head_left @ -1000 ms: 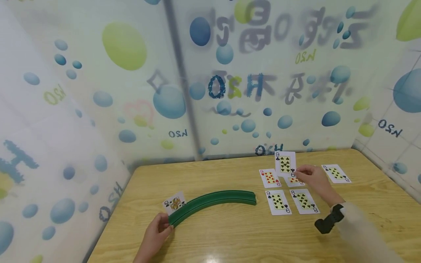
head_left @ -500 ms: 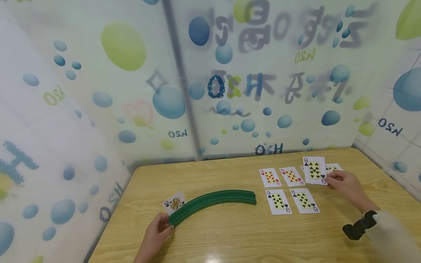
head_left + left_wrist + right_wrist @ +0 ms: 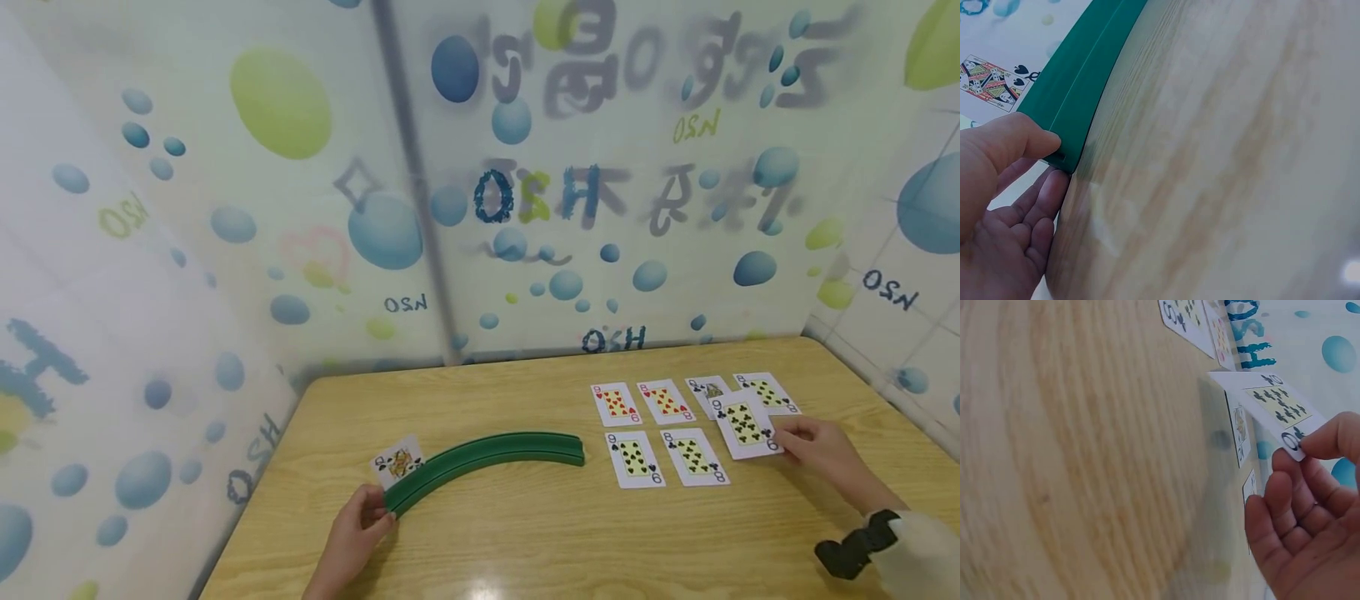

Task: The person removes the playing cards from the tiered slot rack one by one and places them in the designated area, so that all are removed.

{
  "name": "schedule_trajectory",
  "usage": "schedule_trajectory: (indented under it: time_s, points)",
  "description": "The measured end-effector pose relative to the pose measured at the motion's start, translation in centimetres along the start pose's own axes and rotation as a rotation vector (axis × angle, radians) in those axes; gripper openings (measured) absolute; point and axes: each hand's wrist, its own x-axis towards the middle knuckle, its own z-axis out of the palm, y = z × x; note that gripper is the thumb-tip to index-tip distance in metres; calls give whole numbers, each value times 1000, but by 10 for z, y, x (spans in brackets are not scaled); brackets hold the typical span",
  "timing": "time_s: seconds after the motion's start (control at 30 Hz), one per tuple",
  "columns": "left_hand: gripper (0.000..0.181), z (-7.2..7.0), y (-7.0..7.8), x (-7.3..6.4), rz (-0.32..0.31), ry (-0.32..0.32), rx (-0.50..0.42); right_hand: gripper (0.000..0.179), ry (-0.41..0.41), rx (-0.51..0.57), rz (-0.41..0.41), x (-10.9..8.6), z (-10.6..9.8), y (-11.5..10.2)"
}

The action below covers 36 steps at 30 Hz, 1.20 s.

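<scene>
My left hand point(image 3: 351, 529) pinches the near left end of a curved green card holder point(image 3: 487, 450), thumb on top and fingers below in the left wrist view. A queen of spades point(image 3: 397, 463) stands in the holder's slot near that hand. In my right hand point(image 3: 828, 458), a nine of clubs point(image 3: 745, 423) is pinched by its lower right corner between thumb and fingers. The right wrist view shows this nine of clubs point(image 3: 1282, 406) tilted above the table. It overlaps the corners of a queen of clubs point(image 3: 705, 389) and an eight of spades point(image 3: 768, 392) in the head view.
Face up on the wooden table point(image 3: 525, 533) lie a nine of hearts point(image 3: 616, 404) and an eight of hearts point(image 3: 666, 402) in the back row. A nine of spades point(image 3: 634, 459) and an eight of clubs point(image 3: 694, 457) form the front row. A patterned curtain point(image 3: 315, 250) hangs behind.
My right hand has carried the nine of clubs rightward and nearer to me, from over the eight of hearts, uncovering the queen of clubs in part. The left hand and holder have stayed put.
</scene>
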Motion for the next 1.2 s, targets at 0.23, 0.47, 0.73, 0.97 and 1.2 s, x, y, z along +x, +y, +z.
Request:
schedule_trajectory:
  time_s: [0.23,0.47,0.73,0.97,1.2]
  points:
    - [25,0,0,1,8,-2,-3,43,-86,-99,74,2,-1,9]
    - [24,1,0,0,10,3,-10,45,-111,-144,93,3,-2,13]
    - [24,1,1,-1,8,5,-6,37,-91,-164,103,-2,-1,14]
    - [25,0,0,0,-8,2,-2,33,-68,-174,104,-3,2,13]
    - [26,1,-3,0,-1,2,0,30,-102,-168,96,-3,3,12]
